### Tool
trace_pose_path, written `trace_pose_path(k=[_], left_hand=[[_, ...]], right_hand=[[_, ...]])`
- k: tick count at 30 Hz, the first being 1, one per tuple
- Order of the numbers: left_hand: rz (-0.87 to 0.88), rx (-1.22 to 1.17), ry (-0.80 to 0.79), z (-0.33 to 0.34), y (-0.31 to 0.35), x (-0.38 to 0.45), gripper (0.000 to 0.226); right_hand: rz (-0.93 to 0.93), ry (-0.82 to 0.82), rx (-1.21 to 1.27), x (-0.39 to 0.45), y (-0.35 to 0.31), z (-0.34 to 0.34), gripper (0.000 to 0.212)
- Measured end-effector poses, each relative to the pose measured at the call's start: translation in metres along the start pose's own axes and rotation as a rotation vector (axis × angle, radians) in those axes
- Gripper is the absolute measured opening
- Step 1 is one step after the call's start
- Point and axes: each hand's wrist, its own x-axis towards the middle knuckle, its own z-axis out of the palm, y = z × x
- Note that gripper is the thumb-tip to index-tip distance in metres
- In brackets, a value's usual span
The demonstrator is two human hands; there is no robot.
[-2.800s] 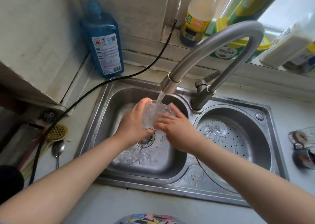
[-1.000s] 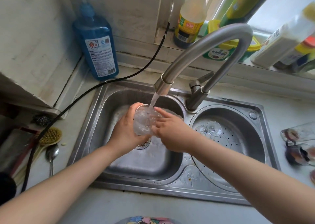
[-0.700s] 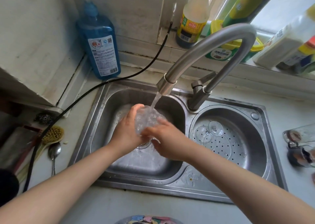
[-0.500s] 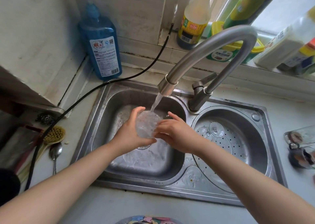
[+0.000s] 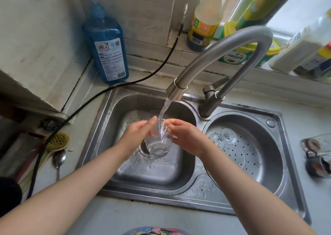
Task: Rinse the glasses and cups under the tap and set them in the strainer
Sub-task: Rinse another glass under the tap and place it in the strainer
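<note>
A clear drinking glass [image 5: 158,144] stands upright under the running tap [image 5: 176,90], over the left sink basin [image 5: 125,113]. Water falls into its mouth. My left hand [image 5: 138,133] holds it from the left, fingers along its side. My right hand [image 5: 184,136] pinches its rim from the right. A clear stemmed glass [image 5: 226,137] lies on its side in the perforated strainer [image 5: 250,156], in the right basin.
A blue soap bottle [image 5: 107,50] stands at the back left with a black cable [image 5: 100,93] running past it. A brush [image 5: 57,142] and spoon [image 5: 59,160] lie left of the sink. Glass items [image 5: 317,156] sit at the right; bottles line the sill.
The glass has turned upright and dropped lower, so its base now shows. My left fingers have loosened along its side and my right fingers have moved up to the rim.
</note>
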Motion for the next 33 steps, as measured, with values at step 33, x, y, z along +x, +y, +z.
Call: trace_pose_path(k=[33], left_hand=[[-0.027, 0.169, 0.388, 0.024, 0.021, 0.033, 0.05]], right_hand=[[0.316, 0.314, -0.123, 0.037, 0.002, 0.023, 0.057]])
